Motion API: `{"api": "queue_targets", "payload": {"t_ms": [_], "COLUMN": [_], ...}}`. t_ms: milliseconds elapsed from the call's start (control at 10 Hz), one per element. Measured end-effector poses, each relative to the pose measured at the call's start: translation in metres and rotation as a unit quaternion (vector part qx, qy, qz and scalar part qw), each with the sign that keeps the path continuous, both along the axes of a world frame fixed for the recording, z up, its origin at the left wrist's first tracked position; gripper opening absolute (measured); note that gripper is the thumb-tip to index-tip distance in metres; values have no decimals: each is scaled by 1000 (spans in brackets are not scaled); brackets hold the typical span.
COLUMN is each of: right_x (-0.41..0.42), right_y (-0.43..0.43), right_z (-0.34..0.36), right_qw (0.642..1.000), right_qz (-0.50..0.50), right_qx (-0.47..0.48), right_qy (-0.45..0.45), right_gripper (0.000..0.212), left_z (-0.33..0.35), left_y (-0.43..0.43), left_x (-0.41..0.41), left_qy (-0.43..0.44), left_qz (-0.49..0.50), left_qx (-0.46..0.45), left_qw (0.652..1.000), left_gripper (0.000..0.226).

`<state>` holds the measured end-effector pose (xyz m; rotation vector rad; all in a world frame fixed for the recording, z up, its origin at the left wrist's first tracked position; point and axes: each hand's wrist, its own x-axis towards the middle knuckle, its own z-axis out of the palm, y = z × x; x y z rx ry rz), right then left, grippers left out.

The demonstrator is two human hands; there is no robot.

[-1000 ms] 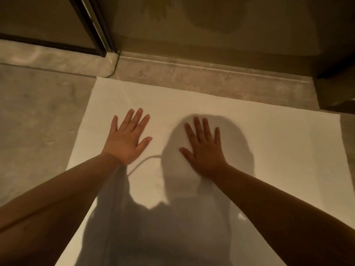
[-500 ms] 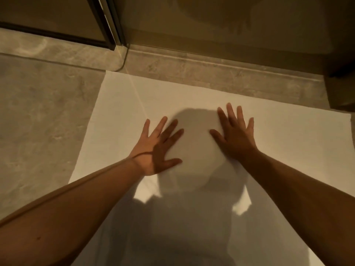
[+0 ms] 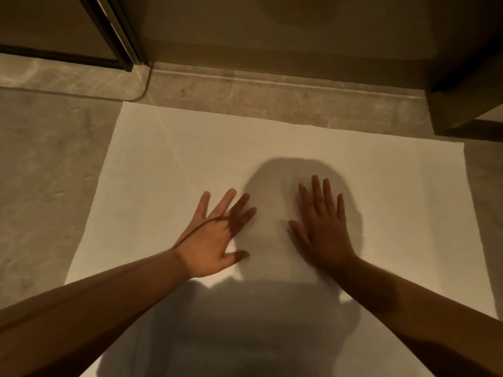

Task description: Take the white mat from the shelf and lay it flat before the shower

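Your white mat [image 3: 381, 200] lies spread on the floor [image 3: 40, 172], its far edge just beside the shower threshold [image 3: 272, 91]. Your left hand [image 3: 215, 235] and right hand [image 3: 324, 227] both rest palm down near its middle, fingers straight and fanned wide, holding nothing.

The main risk is the smooth stone underneath. If you push forward instead of pressing down, the whole mat may slide and ruck up against the threshold. If one hand leans harder than the other, the mat could swivel; the far edge already seems to sit at a slight slant to the threshold, though the wide lens may be the cause. Your own shadow covers the near part, so a crease there may escape you. Sticky palms could pull the cloth up as you lift off.
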<state>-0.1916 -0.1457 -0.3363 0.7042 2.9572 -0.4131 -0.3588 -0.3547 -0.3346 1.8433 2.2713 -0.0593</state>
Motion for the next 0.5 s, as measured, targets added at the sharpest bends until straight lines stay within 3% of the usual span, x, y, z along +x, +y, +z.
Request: {"api": "queue_targets", "payload": {"t_ms": [300,500], "right_x": [30,15], "right_y": [19,20], "right_z": [2,85], "right_qw": [994,995], "right_qz": [33,16], "right_qx": [21,-7], "right_qy": [-106,-93], "right_gripper": [69,77], "left_z": [8,86], "left_y": [-3,0], "left_x": [6,15], "left_qy": [19,0], "left_qz": [13,150], "left_qx": [-42,-61], "left_qw": [999,987], "left_gripper": [72,80]}}
